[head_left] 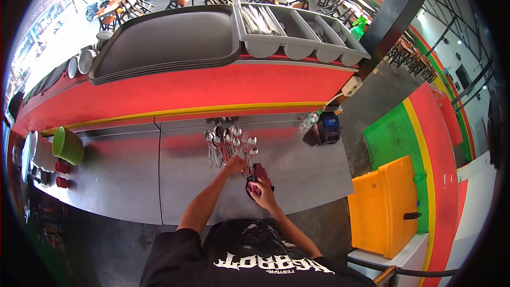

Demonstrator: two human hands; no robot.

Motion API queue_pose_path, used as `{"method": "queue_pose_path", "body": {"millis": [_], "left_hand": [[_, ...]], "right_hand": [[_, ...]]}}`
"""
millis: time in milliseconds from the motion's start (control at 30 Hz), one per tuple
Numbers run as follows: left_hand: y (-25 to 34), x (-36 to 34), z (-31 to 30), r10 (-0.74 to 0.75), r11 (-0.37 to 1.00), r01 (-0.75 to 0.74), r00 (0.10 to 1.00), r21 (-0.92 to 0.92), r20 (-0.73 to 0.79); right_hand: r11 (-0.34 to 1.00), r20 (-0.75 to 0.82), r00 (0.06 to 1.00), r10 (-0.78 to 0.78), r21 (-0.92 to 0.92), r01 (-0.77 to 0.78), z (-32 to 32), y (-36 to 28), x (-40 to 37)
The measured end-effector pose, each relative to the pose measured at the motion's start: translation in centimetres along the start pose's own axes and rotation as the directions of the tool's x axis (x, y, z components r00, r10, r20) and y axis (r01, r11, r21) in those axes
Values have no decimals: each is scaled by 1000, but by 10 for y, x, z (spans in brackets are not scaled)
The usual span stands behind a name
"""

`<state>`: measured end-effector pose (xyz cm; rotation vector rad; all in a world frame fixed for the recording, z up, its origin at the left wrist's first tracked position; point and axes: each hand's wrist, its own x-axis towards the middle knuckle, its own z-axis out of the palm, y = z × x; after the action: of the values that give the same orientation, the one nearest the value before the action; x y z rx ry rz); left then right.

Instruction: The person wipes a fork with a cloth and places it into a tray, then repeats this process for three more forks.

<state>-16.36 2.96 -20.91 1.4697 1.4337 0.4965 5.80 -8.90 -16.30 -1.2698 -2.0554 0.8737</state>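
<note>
Spoons and forks (226,141) lie in a loose group on the steel counter (196,196), with their heads toward the far wall. My left hand (235,166) reaches to the near right of this group. Its fingers are closed at the cutlery handles, and I cannot tell how many pieces are in them. A dark red and black cloth (258,172) is bunched in my right hand (264,195), close beside the left hand. The cloth's upper end is right by the handles of the rightmost spoons.
Green bowls (68,145) and red cups (62,182) stand at the counter's left end. A water bottle (308,122) and dark bag (326,128) sit at the right. On the red ledge (202,87) are stacked trays (170,37) and a grey cutlery holder (295,26). An orange cooler box (385,207) stands right.
</note>
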Motion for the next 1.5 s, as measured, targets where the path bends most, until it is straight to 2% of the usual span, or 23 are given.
{"method": "queue_pose_path", "body": {"millis": [33, 133, 267, 367, 400, 500, 600, 633, 667, 700, 767, 800, 900, 933, 1000, 1067, 1133, 1233, 1333, 1433, 1500], "left_hand": [[-4, -5, 2, 6, 995, -2, 999, -102, 44], [2, -38, 4, -69, 942, 132, 976, -310, 205], [1, -78, 32, -135, 802, 256, 958, -540, 254], [-16, -111, 79, -197, 678, 236, 971, -696, 137], [-15, -118, 82, -221, 747, 256, 966, -614, 134], [-9, -144, 97, -230, 784, 200, 973, -588, 23], [13, -170, 98, -269, 623, 222, 961, -750, 60], [17, -176, 96, -287, 627, 231, 956, -744, 55], [20, -181, 95, -304, 631, 240, 951, -738, 49], [19, -184, 96, -320, 635, 250, 946, -731, 45], [16, -188, 94, -280, 716, 166, 958, -677, -61], [12, -189, 94, -256, 753, 125, 960, -646, -113], [-9, -182, 100, -98, 806, -79, 959, -587, -264], [-2, -184, 96, -114, 839, -68, 948, -540, -296], [16, -188, 87, -133, 897, -37, 928, -441, -348], [29, -196, 86, 10, 921, -156, 925, -357, -380], [22, -189, 94, 55, 941, -186, 909, -284, -414], [20, -195, 92, 96, 982, -149, 924, -117, -369], [33, -197, 87, -82, 910, -70, 936, -409, -342], [39, -202, 80, 50, 948, -165, 922, -273, -385], [44, -211, 77, 58, 967, -140, 936, -214, -348]], "right_hand": [[1000, -5, 1000, -1, -12, 1, 0, -3, 0], [999, 0, 1000, 0, -32, 0, -1, -3, 1], [999, 0, 1000, 31, -27, -31, -4, -3, 2], [999, -70, 998, -12, -46, 9, -11, -16, 8], [991, -141, 987, -72, -123, 55, -8, -18, 9], [999, -286, 958, -16, -49, 2, -3, -19, 16], [989, -235, 969, 78, -103, -105, 1, -3, 20], [983, -206, 972, 115, -117, -141, 2, 3, 21], [984, -284, 958, 40, -155, -87, 4, 9, 23], [989, -288, 951, 112, -60, -135, 1, 8, 25], [966, -276, 928, 252, 129, -224, -4, 4, 30], [966, -311, 926, 213, 212, -152, -11, -11, 29], [949, -104, 973, 204, 266, -171, -36, -45, 14], [924, -76, 987, 143, 368, -106, -37, -55, 6], [932, -33, 997, 63, 359, -47, -33, -75, -7], [944, -46, 999, 15, 330, 1, -20, -81, -18], [959, -103, 995, -14, 281, 42, -5, -81, -24], [982, -89, 996, -22, 185, 38, -6, -80, -22], [990, -192, 981, -31, 126, 56, -1, -76, -18], [988, -208, 977, 39, 153, -7, 1, -68, -14], [998, -263, 965, -5, 57, 21, -1, -59, -6]]}}
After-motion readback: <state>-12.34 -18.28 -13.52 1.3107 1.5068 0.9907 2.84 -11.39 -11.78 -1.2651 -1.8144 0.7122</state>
